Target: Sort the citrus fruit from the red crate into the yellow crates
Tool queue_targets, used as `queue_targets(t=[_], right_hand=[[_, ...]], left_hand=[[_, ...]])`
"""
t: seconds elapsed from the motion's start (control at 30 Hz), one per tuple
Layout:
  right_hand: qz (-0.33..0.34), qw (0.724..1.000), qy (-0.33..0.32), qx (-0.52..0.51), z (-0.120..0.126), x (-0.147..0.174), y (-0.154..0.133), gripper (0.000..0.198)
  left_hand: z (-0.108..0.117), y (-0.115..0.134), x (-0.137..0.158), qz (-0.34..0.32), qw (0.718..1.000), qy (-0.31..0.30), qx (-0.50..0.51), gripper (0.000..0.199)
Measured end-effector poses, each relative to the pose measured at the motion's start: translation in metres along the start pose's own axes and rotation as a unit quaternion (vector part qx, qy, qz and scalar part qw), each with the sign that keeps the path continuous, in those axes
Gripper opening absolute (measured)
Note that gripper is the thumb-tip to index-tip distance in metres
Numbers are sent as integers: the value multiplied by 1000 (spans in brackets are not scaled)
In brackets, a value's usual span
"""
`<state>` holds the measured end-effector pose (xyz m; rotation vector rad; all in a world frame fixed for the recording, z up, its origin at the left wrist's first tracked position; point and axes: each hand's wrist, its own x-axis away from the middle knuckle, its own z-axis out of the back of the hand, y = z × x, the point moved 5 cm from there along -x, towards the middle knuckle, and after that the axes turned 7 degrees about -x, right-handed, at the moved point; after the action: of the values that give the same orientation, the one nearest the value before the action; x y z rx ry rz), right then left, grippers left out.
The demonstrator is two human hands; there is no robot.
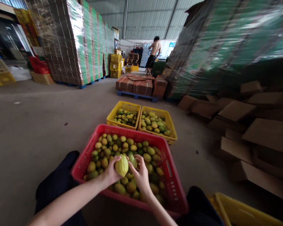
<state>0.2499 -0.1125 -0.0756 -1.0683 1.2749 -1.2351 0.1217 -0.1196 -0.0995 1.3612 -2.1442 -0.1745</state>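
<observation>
My left hand [111, 172] is closed around a plump yellow-green fruit [122, 166] with ridged skin and a pointed end. Close beside it, my right hand [141, 174] has its thumb and fingers around a greener oval fruit [132, 160], partly hidden by the fingers. Both hands are over a large red plastic crate [176, 188] between my knees. Many loose fruits [131, 187] in yellow and green fill the crate's bottom, some smaller and rounder, some longer. My forearms cover part of the crate's near side.
Two yellow crates [112, 116] of similar fruit touch the red crate's far side. Another yellow crate [240, 208] stands at my right. Cardboard boxes [237, 110] are heaped on the right. Flat cartons lie on a blue pallet [136, 95] ahead. Wrapped stacks [91, 44] flank the aisle; a person [155, 50] stands farther back.
</observation>
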Motion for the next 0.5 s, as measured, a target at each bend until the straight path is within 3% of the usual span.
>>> queue_targets(t=[0.07,0.23,0.37,0.5], right_hand=[[30,998,-5,46,-5,6,-1,42],[27,986,-108,121,-21,24,5,52],[24,985,-70,154,-24,35,15,65],[50,990,-19,130,-23,41,21,59]], left_hand=[[1,-4,0,10,1000,-8,-7,25],[5,-11,-2,19,999,-21,-20,35],[0,-17,0,-4,994,-100,-40,66],[7,-23,-4,48,995,-72,-48,64]])
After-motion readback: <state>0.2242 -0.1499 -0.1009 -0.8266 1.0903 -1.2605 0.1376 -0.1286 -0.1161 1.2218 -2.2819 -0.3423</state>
